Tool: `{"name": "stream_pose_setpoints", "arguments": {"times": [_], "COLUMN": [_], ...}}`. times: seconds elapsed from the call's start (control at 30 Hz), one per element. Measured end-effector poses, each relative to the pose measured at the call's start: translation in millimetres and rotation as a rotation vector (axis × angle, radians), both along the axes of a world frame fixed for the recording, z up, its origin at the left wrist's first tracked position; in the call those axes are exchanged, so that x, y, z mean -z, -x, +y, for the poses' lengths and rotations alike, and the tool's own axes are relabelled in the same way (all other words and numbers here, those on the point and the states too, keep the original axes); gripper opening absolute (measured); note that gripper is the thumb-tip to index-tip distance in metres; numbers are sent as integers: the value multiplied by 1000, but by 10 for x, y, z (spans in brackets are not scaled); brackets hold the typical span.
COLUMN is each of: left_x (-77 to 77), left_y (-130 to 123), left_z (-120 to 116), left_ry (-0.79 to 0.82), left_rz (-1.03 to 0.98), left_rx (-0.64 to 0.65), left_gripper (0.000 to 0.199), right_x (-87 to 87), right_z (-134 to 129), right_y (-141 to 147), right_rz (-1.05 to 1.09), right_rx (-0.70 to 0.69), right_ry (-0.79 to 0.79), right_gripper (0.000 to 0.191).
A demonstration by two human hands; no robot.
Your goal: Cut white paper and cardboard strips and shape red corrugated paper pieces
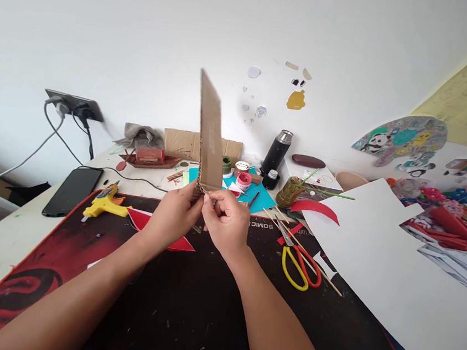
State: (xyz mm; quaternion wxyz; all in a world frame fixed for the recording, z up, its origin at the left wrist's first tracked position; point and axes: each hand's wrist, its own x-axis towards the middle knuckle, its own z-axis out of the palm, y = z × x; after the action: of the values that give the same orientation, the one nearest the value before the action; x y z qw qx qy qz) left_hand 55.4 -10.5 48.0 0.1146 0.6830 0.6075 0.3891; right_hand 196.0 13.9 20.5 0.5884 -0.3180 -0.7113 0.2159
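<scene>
A tall strip of brown cardboard (211, 139) stands upright above the black mat, its corrugated edge facing me. My left hand (177, 213) is closed round the strip's lower left side. My right hand (228, 219) pinches the bottom edge with thumb and forefinger, close beside the left fingertips. Partly behind my left wrist lies a red paper piece (182, 244) with a white edge. To the right, scissors with yellow and red handles (299, 265) rest on the mat near thin wooden sticks (332, 284).
A yellow glue gun (107, 203) and black phone (72, 191) lie left. Behind stand paint jars (243, 181), a black flask (276, 153) and a jar of murky liquid (289, 192). A model boat (149, 158) sits back left; large white paper (397, 281) covers the right side.
</scene>
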Motion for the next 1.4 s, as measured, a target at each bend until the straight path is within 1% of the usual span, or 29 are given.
{"name": "stream_pose_setpoints", "arguments": {"times": [0.07, 0.17, 0.3, 0.43, 0.53, 0.6, 0.7, 0.8, 0.87, 0.93, 0.97, 1.03, 1.1, 1.17, 1.3, 1.33, 1.4], "left_x": [9, 38, 65, 65, 64, 68, 70, 32, -16, -65, -84, -104, -104, -93, -83, -87, -103], "left_y": [-2, 4, 24, 28, 26, 30, 36, 36, 35, 41, 48, 65, 80, 81, 48, 43, 48], "left_z": [-4, -3, 3, -5, -17, -22, -30, -53, -74, -86, -84, -69, -45, -28, -31, -36, -52], "left_ry": [-23, -43, -73, -165, -270, -347, -436, -468, -432, -368, -335, -301, -289, -258, -159, -166, -239], "left_rz": [60, 143, 201, 163, 89, 70, 85, 74, -1, -197, -339, -638, -847, -941, -1004, -1005, -975], "left_rx": [-46, -103, -137, -149, -138, -147, -163, -210, -262, -264, -237, -149, -88, -58, 45, 61, 60], "left_gripper": [19, 16, 16, 17, 23, 27, 30, 30, 27, 19, 17, 22, 25, 24, 26, 27, 31], "right_x": [24, 58, 50, -24, -81, -106, -127, -141, -145, -138, -129, -104, -78, -60, -51, -52, -56], "right_z": [-1, -11, -36, -50, -33, -16, -1, -7, -12, -8, -2, 16, 37, 58, 97, 106, 117], "right_y": [10, 28, 37, 20, -4, -20, -35, -39, -40, -43, -44, -47, -49, -56, -86, -94, -108], "right_rz": [-12, 3, 27, 82, 169, 209, 232, 176, 120, 66, 40, -4, -26, -19, 69, 98, 142], "right_rx": [20, 50, 58, -26, -113, -172, -245, -279, -274, -232, -196, -126, -90, -83, -90, -97, -109], "right_ry": [-50, -100, -69, 63, 206, 270, 285, 227, 186, 138, 107, 57, 39, 29, 7, 21, 52], "right_gripper": [13, 10, 11, 12, 16, 19, 18, 18, 21, 26, 29, 36, 44, 47, 28, 25, 23]}}
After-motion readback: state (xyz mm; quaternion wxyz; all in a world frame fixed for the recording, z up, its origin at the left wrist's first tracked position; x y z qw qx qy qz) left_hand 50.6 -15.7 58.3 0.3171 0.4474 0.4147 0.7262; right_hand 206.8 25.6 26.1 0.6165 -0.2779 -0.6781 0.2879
